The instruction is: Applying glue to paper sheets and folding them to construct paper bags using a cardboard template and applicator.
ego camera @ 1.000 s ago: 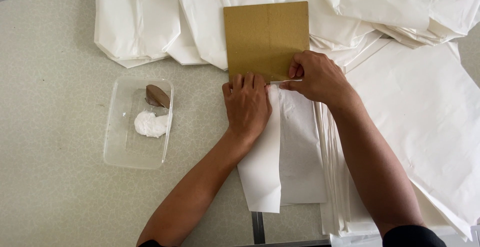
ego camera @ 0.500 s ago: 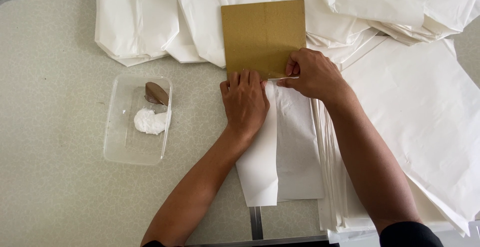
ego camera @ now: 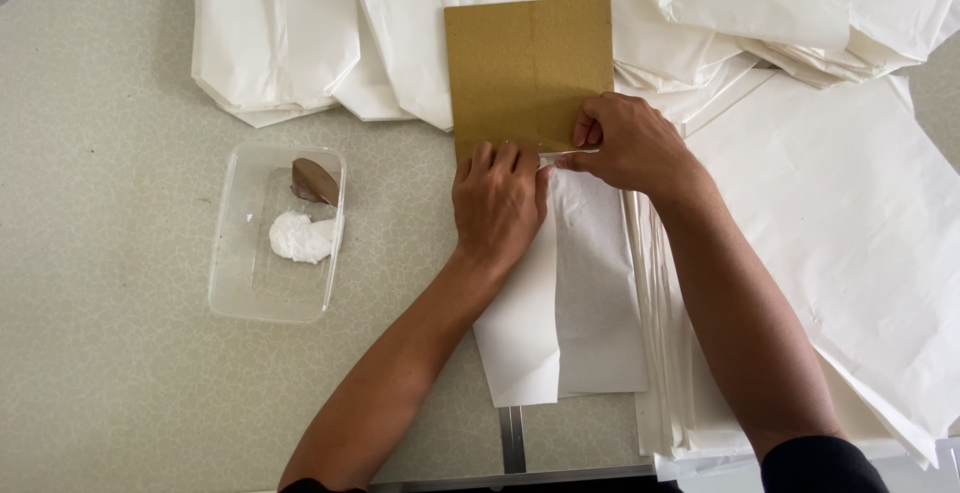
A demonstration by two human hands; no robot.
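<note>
Cardboard (ego camera: 528,73): lies over my folded white paper (ego camera: 590,293).
Left hand (ego camera: 497,203): fingers flat, pressing paper at cardboard's edge.
Right hand (ego camera: 625,143): fingertips pinching the paper's fold.

One brown cardboard sheet (ego camera: 528,73); one clear plastic tray (ego camera: 262,293); inside it one white paste blob (ego camera: 300,237), one brown spreader (ego camera: 316,181); two hands, left hand (ego camera: 497,201), right hand (ego camera: 625,143); one folded white paper bag (ego camera: 575,313) under hands; white paper sheets (ego camera: 830,223) in piles, number uncountable
</note>
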